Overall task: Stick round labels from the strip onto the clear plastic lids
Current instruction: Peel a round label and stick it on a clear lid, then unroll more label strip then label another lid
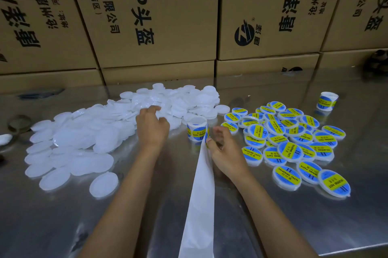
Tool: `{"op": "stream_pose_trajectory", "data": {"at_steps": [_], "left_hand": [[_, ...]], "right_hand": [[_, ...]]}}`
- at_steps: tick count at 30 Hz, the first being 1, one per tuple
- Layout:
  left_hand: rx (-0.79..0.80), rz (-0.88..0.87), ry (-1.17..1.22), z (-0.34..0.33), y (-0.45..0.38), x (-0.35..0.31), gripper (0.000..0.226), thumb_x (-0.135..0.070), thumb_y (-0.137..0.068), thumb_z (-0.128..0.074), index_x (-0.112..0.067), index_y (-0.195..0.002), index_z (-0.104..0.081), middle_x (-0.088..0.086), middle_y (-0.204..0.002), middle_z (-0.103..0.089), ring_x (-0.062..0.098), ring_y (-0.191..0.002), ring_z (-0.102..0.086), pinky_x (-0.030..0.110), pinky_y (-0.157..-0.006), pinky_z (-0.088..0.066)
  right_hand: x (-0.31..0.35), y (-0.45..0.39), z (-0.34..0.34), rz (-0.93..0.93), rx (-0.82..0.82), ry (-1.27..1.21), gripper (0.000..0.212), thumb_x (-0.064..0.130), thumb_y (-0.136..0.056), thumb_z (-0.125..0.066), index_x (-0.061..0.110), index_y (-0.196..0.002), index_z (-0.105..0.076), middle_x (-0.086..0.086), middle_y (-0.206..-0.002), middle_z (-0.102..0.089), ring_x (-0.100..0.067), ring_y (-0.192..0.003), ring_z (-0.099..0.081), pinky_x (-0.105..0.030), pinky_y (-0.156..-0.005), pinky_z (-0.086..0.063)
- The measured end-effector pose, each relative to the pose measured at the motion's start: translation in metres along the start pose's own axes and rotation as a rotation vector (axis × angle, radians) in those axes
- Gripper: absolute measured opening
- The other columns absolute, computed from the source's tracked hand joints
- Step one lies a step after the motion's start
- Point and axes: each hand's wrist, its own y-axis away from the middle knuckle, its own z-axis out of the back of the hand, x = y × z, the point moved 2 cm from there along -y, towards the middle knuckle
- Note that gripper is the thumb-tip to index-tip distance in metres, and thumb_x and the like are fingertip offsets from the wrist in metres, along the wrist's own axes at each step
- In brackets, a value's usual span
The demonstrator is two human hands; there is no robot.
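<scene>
A big heap of clear plastic lids point(88, 138) covers the left and middle of the metal table point(315, 226). My left hand point(152, 127) reaches into the heap, its fingertips closing on a lid at the pile's edge. A roll of blue and yellow round labels point(196, 128) stands between my hands. Its white backing strip point(200, 205) runs from the roll toward me and off the table's front. My right hand point(225, 152) pinches the strip just below the roll, thumb on the strip. A pile of labelled lids point(289, 144) lies to the right.
Stacked cardboard boxes point(159, 16) form a wall along the table's far edge. A second label roll point(326, 101) stands at the back right. A small white object point(5, 139) lies at the left edge.
</scene>
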Motion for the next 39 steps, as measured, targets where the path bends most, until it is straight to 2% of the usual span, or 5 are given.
{"op": "stream_pose_trajectory", "data": {"at_steps": [8,19,28,35,39], "left_hand": [[0.085,-0.132,-0.285,-0.027,-0.052,-0.005,0.033,-0.01,-0.097,-0.061,0.011,-0.124,-0.062,0.024,-0.136,-0.048,0.039,-0.131,-0.041,0.044,-0.107,-0.04],[-0.077,-0.003,0.029,-0.015,-0.043,0.004,0.024,-0.013,-0.1,-0.054,-0.001,-0.108,-0.073,0.015,-0.107,-0.074,0.034,-0.104,-0.065,0.027,-0.081,-0.039],[-0.156,-0.034,0.093,0.005,-0.021,0.014,0.027,-0.016,-0.102,-0.056,-0.006,-0.12,-0.072,0.02,-0.123,-0.057,0.028,-0.102,-0.058,0.029,-0.092,-0.042],[0.138,0.491,0.913,-0.009,0.003,0.016,0.021,-0.001,-0.102,-0.053,0.0,-0.12,-0.062,0.016,-0.11,-0.059,0.023,-0.081,-0.064,0.029,-0.063,-0.059],[0.244,0.731,1.314,-0.016,0.017,0.016,0.017,-0.007,-0.105,-0.048,0.004,-0.116,-0.056,0.021,-0.119,-0.054,0.031,-0.115,-0.055,0.045,-0.089,-0.053]], "right_hand": [[-0.001,-0.003,0.0,-0.005,-0.046,-0.02,0.021,0.029,-0.093,-0.062,0.037,-0.106,-0.048,0.015,-0.122,-0.059,-0.002,-0.112,-0.058,-0.026,-0.095,-0.045],[-0.004,-0.006,0.0,0.014,-0.045,0.001,0.017,0.03,-0.091,-0.063,0.033,-0.103,-0.052,0.029,-0.098,-0.056,0.015,-0.09,-0.053,-0.01,-0.075,-0.039],[-0.004,-0.008,0.001,-0.003,-0.057,0.014,0.011,0.028,-0.09,-0.062,0.029,-0.099,-0.055,0.021,-0.097,-0.059,-0.002,-0.095,-0.059,-0.027,-0.084,-0.048],[-0.004,-0.008,0.003,-0.011,-0.063,0.012,0.009,0.028,-0.09,-0.062,0.031,-0.096,-0.055,0.022,-0.093,-0.061,0.005,-0.091,-0.058,-0.025,-0.081,-0.047],[-0.004,-0.008,0.004,-0.02,-0.073,0.017,0.008,0.026,-0.091,-0.061,0.03,-0.096,-0.056,0.022,-0.091,-0.061,0.006,-0.088,-0.058,-0.024,-0.08,-0.048]]}}
